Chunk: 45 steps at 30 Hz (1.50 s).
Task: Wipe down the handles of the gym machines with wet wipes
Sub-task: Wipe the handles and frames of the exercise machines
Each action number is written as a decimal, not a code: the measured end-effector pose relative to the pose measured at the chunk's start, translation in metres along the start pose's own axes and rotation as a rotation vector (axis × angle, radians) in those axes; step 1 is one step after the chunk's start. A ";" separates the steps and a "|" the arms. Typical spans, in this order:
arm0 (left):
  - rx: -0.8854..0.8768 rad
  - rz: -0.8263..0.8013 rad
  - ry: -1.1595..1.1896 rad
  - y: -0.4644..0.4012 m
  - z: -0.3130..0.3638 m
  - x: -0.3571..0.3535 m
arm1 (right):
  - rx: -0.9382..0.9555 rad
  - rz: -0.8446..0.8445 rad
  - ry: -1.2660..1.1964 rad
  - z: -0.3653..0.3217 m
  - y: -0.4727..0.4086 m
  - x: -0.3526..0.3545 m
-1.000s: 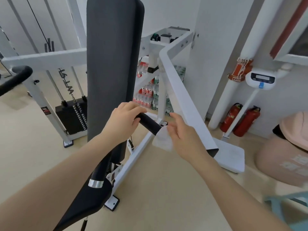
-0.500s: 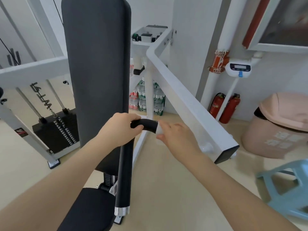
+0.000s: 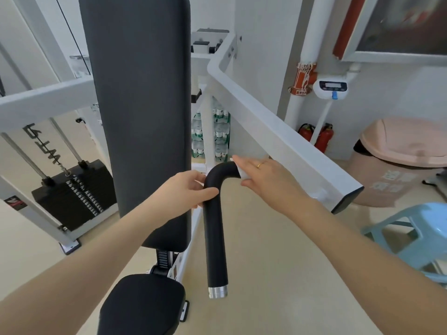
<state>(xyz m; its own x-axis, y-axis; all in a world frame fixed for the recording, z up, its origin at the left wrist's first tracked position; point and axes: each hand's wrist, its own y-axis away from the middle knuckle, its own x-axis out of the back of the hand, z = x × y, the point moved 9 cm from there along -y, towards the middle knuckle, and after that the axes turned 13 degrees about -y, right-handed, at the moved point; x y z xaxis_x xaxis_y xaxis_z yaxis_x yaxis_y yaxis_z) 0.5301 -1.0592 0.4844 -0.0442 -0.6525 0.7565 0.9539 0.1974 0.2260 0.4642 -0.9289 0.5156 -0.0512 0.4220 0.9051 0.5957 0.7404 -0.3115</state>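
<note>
A black padded handle [image 3: 214,228] bends at the top and hangs down to a chrome end cap. My left hand [image 3: 183,192] holds its upper part just below the bend, fingers wrapped around it. My right hand [image 3: 263,177] presses a white wet wipe [image 3: 243,174] against the horizontal part of the handle beyond the bend. Most of the wipe is hidden under my palm.
The machine's tall black back pad [image 3: 140,105] and seat [image 3: 142,305] stand left of the handle. A white frame arm [image 3: 278,134] slopes behind my right hand. A weight stack [image 3: 72,189] is at the left, a pink bin [image 3: 399,160], blue stool [image 3: 416,235] and fire extinguishers [image 3: 316,136] at the right.
My view has shifted lower and closer. My left hand slid from the bend to just below it. My right hand closed the wipe onto the handle's horizontal part.
</note>
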 end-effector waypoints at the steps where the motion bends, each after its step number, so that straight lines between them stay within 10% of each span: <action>1: -0.008 -0.001 0.032 0.001 -0.002 -0.002 | 0.017 -0.011 0.002 -0.007 -0.003 -0.005; 12: 0.009 -0.008 -0.036 0.014 -0.049 0.008 | 0.506 -0.372 0.074 -0.109 0.036 -0.050; 16: -0.094 0.180 0.126 0.020 -0.036 0.021 | 0.293 -0.280 0.090 -0.085 0.010 -0.039; 22: -0.116 0.000 0.501 0.031 -0.025 -0.006 | 0.199 -0.278 0.001 -0.082 0.022 -0.040; 28: -0.093 0.027 0.403 0.027 -0.024 -0.016 | -0.011 0.427 -0.016 -0.092 0.061 0.001; 40: -0.009 -0.027 0.264 0.026 -0.028 -0.017 | -0.771 0.221 -0.918 -0.041 0.032 -0.052; 45: 0.027 -0.017 0.286 0.024 -0.038 -0.011 | -0.816 0.180 -0.938 -0.045 0.035 -0.065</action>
<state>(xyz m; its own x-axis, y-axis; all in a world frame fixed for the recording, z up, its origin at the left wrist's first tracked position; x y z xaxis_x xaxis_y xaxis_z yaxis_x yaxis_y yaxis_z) 0.5649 -1.0750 0.4580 0.0290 -0.8352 0.5492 0.9452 0.2016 0.2567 0.5242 -0.9539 0.4583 -0.2674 0.9403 0.2105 0.9580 0.2360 0.1631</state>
